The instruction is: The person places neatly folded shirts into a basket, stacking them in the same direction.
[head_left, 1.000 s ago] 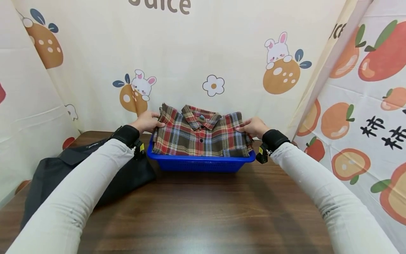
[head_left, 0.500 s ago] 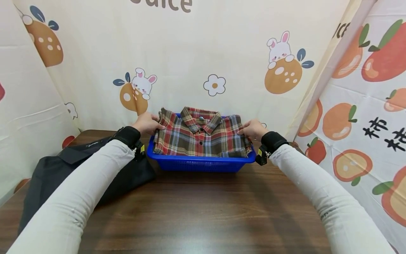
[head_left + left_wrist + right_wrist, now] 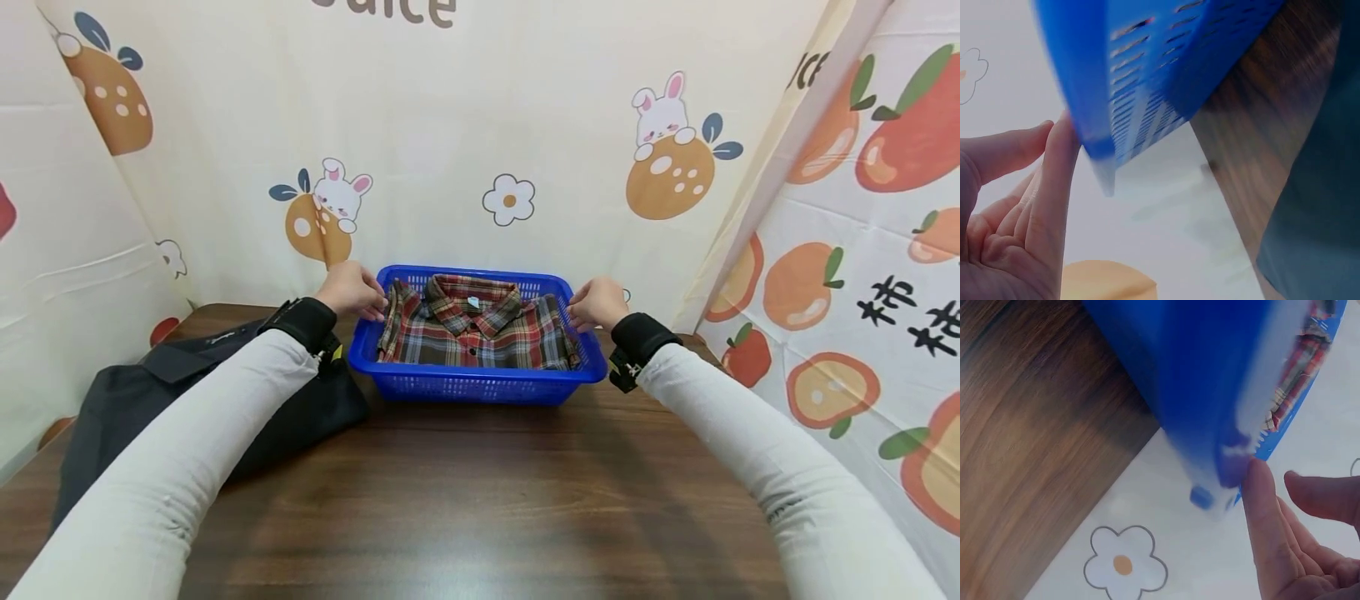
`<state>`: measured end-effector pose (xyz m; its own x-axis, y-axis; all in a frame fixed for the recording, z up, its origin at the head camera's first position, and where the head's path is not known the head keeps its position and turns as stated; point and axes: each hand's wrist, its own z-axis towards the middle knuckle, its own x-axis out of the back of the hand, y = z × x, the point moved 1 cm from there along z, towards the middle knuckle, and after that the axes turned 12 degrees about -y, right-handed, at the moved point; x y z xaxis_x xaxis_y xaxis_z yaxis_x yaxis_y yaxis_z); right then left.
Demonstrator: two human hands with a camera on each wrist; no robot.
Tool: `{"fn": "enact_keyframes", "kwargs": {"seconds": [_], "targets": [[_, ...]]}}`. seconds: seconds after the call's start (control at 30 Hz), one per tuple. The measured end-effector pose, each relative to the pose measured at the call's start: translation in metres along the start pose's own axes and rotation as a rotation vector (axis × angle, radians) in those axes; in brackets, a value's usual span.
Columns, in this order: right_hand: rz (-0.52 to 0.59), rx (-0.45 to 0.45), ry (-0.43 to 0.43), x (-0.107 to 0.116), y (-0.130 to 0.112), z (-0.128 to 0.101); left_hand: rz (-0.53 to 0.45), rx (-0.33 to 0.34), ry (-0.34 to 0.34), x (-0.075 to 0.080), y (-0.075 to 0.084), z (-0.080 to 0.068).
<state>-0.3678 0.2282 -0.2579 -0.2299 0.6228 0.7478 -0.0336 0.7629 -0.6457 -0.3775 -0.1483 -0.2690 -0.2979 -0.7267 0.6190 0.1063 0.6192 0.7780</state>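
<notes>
- One folded plaid shirt (image 3: 476, 329) lies collar-up inside one blue basket (image 3: 480, 385), which stands on the far middle of the table (image 3: 480, 492).
- One dark garment (image 3: 187, 400) lies on the table at the left, just beside the basket's left wall.
- Two hands are at the basket. The left hand (image 3: 352, 290) is at the far left corner of the rim, fingers extended toward the shirt's edge; the left wrist view shows its fingers (image 3: 1054, 181) straight and side by side, touching the blue wall (image 3: 1122, 81). Whether they grip the cloth I cannot tell.
- The right hand (image 3: 597, 302) is at the right rim; the right wrist view shows its fingers (image 3: 1266, 512) relaxed, slightly parted, one against the blurred blue rim (image 3: 1210, 394), holding nothing.
- Both arms wear pale sleeves and one black wrist band each.
- Writing: the back curtain (image 3: 450, 108) shows cut-off brown letters reading "uice"; the right curtain (image 3: 885, 250) bears black characters.
- The table is dark wood grain. Cream curtains printed with rabbits, oranges and one flower enclose it on three sides.
</notes>
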Motion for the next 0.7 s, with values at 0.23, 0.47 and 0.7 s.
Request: {"fn": "enact_keyframes", "kwargs": {"seconds": [0.23,0.47,0.7], "targets": [[-0.178,0.141,-0.018,-0.008,-0.002,-0.015,0.082,0.002,0.072,0.019,-0.021,-0.025],[-0.356,0.388,-0.114,-0.029,0.003,-0.032,0.462,0.053,-0.100,0.034,-0.051,-0.066],[-0.323,0.434,-0.242,-0.043,0.009,-0.046,0.610,0.223,-0.329,0.036,-0.090,-0.098]]}}
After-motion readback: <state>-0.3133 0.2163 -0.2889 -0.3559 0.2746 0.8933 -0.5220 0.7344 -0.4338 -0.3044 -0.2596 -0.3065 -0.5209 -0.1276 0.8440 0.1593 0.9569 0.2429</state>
